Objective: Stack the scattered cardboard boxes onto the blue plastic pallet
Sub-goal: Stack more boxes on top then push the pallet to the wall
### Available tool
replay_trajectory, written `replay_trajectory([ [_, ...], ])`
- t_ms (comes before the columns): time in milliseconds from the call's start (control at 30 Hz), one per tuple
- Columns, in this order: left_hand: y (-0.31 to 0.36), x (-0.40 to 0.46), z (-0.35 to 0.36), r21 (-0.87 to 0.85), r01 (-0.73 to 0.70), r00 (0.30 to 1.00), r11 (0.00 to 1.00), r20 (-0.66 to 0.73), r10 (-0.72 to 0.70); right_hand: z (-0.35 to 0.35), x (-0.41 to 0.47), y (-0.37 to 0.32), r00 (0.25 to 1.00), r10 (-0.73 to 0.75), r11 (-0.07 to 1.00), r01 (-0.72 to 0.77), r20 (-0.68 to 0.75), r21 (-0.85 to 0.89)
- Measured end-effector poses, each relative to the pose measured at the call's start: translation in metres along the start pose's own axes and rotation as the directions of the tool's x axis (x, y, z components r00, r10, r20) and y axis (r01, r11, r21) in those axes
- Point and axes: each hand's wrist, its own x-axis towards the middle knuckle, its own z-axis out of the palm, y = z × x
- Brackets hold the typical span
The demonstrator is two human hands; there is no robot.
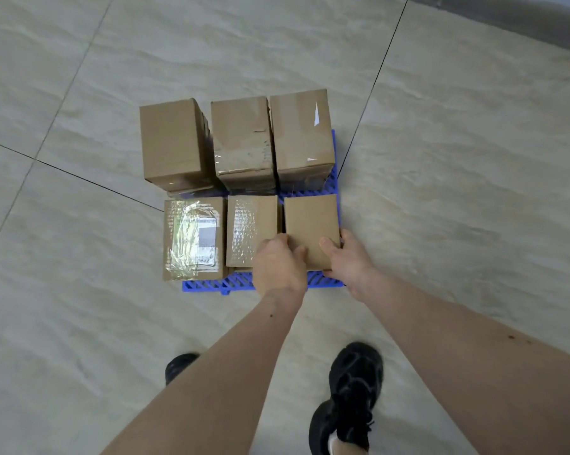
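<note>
The left hand (278, 264) and right hand (351, 259) are gripping 1 plain box (311, 229) sitting on the blue pallet (211, 285).

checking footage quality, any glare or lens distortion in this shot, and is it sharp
Head view: glare on the clear tape of the labelled box and the box beside it; wide-angle bending curves the floor tile seams; lighting is soft with faint shadows; both hands, left and right, look reasonably sharp.

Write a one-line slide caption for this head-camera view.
Both hands, left and right, grip a plain cardboard box on the blue pallet.
</note>
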Motion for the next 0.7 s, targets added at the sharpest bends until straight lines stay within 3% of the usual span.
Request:
replay_trajectory([
  [267, -0.011, 0.005, 0.005, 0.001, -0.069, 0.998, 0.998, 0.000, 0.069, 0.011, 0.014, 0.007, 1.000, 0.011, 0.998, -0.012, -0.005, -0.059],
  [600, -0.013, -0.009, 0.004, -0.050, -0.055, 0.998, 0.997, -0.039, 0.053, 0.007, 0.007, 0.008, 0.997, -0.057, 0.984, 0.049, -0.045, -0.172],
  [700, -0.019, -0.015, 0.000, -0.016, -0.125, 0.989, 0.992, -0.087, 0.123, -0.001, -0.002, 0.011, 0.996, -0.065, 0.979, 0.051, -0.066, -0.196],
])
